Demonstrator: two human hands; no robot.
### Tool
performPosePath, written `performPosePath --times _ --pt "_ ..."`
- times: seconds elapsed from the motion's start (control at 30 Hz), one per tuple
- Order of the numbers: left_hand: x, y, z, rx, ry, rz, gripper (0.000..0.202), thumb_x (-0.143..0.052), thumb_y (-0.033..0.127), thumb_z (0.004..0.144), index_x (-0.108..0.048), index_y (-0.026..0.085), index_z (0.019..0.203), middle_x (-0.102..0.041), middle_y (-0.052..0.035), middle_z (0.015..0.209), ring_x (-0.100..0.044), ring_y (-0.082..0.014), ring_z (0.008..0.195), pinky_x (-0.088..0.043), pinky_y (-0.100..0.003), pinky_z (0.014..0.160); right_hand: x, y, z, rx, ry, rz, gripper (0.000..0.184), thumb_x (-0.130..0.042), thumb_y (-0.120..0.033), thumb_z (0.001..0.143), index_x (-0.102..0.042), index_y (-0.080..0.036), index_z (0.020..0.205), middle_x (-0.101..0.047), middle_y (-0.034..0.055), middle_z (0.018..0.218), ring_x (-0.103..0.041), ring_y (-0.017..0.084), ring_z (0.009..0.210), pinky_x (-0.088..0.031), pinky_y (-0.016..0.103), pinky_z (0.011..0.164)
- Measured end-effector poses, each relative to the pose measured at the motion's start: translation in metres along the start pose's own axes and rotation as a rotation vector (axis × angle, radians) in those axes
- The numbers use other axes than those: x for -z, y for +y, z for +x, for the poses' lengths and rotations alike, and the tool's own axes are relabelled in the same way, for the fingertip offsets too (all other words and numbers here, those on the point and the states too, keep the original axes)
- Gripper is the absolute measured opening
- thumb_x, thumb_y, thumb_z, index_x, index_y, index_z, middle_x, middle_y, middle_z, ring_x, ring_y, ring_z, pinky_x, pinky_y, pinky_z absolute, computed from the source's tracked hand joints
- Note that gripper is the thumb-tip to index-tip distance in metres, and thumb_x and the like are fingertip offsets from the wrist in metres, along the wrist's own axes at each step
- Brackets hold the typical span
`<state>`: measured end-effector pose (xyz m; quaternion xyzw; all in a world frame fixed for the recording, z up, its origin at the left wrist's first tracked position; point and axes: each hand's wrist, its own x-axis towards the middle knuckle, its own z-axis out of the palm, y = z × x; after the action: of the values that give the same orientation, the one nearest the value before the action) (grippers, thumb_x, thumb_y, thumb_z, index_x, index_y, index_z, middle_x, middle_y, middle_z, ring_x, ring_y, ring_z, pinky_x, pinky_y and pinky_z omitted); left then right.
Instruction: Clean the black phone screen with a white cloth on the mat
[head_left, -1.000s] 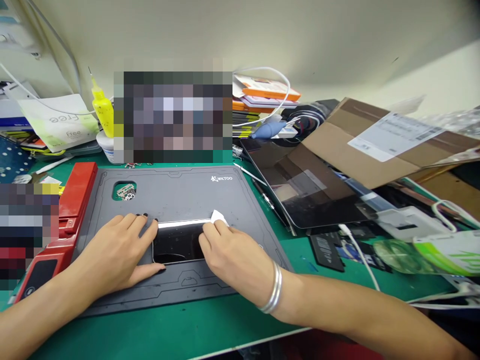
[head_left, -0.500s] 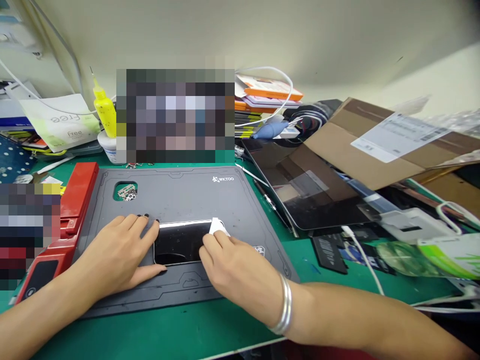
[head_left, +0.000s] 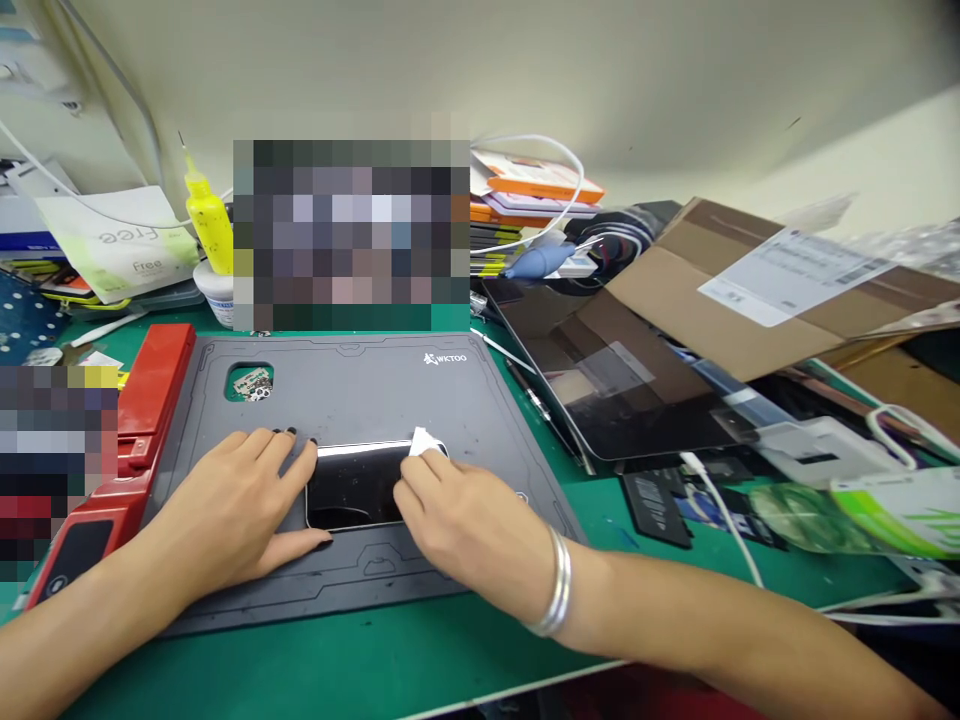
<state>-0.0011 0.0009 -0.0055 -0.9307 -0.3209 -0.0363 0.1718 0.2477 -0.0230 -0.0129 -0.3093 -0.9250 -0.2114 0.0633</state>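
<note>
"Where was the smartphone (head_left: pixel 354 490)?"

"Flat on the grey WKTOO mat (head_left: pixel 360 385), one end clamped between thumb and fingers of the left hand (head_left: pixel 232 500). The right hand (head_left: pixel 472 525), pinching a white wipe (head_left: pixel 424 441), hid the other."

"What crowded them?"

"A red device (head_left: pixel 159 385) on the left; a glossy black screen (head_left: pixel 637 420) and cardboard box (head_left: pixel 675 265) on the right."

At the back, 1 yellow needle-tipped bottle (head_left: pixel 208 225) leans by 1 white tub (head_left: pixel 219 300), while on the right a brown cardboard box (head_left: pixel 679 265) with 1 white label (head_left: pixel 787 275) overhangs a glossy dark panel (head_left: pixel 637 425), perhaps a screen, near a blue bulb (head_left: pixel 537 262).
</note>
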Motion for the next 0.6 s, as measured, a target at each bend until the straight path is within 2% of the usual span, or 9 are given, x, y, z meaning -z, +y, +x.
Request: performPosePath --times 0.1,0.23,0.33,0.47,0.6 --pt "-0.001 0.000 0.000 -0.002 0.012 -0.001 0.064 -0.068 0.062 0.080 -0.066 0.006 0.111 -0.069 -0.0215 0.098 -0.066 -0.0335 0.081 -0.053 -0.042 0.063 -0.007 0.005 0.003 0.002 0.055 0.034 0.026 -0.043 0.006 0.081 -0.054 -0.015 0.070 -0.056 0.0082 0.068 -0.051 0.019 0.061 -0.039 0.028 0.047" --pt "-0.001 0.000 0.000 -0.001 0.012 -0.004 0.065 -0.068 0.061 0.079 -0.066 0.006 0.112 -0.068 -0.0215 0.098 -0.066 -0.0338 0.082 -0.052 -0.042 0.064 -0.010 -0.001 0.003 0.145 0.157 0.223 0.027 -0.042 -0.002 0.091 -0.059 -0.014 0.074 -0.057 0.0079 0.071 -0.052 0.020 0.065 -0.046 0.033 0.056" --pt "0.000 0.001 0.001 -0.001 0.023 -0.004 0.065 -0.069 0.061 0.079 -0.066 0.006 0.112 -0.068 -0.0213 0.098 -0.065 -0.0336 0.081 -0.052 -0.042 0.064 -0.015 0.002 0.006 0.186 0.232 0.354 0.029 -0.043 -0.005 0.095 -0.062 -0.014 0.074 -0.060 0.0076 0.073 -0.054 0.019 0.069 -0.048 0.032 0.060" --pt "0.000 0.001 0.000 -0.001 0.016 -0.004 0.064 -0.069 0.062 0.078 -0.066 0.006 0.109 -0.068 -0.0212 0.097 -0.065 -0.0336 0.080 -0.051 -0.041 0.062 -0.021 0.012 0.014 0.145 0.225 0.358 0.033 -0.042 -0.004 0.097 -0.064 -0.013 0.075 -0.063 0.0074 0.077 -0.055 0.018 0.072 -0.048 0.029 0.060" --pt "-0.001 0.001 0.000 0.005 0.015 -0.005 0.063 -0.071 0.060 0.077 -0.066 0.007 0.110 -0.068 -0.0208 0.097 -0.065 -0.0332 0.081 -0.050 -0.041 0.063 -0.020 0.001 0.019 0.210 0.229 0.460 0.032 -0.044 -0.009 0.099 -0.067 -0.013 0.077 -0.065 0.0073 0.080 -0.059 0.019 0.077 -0.052 0.031 0.067"
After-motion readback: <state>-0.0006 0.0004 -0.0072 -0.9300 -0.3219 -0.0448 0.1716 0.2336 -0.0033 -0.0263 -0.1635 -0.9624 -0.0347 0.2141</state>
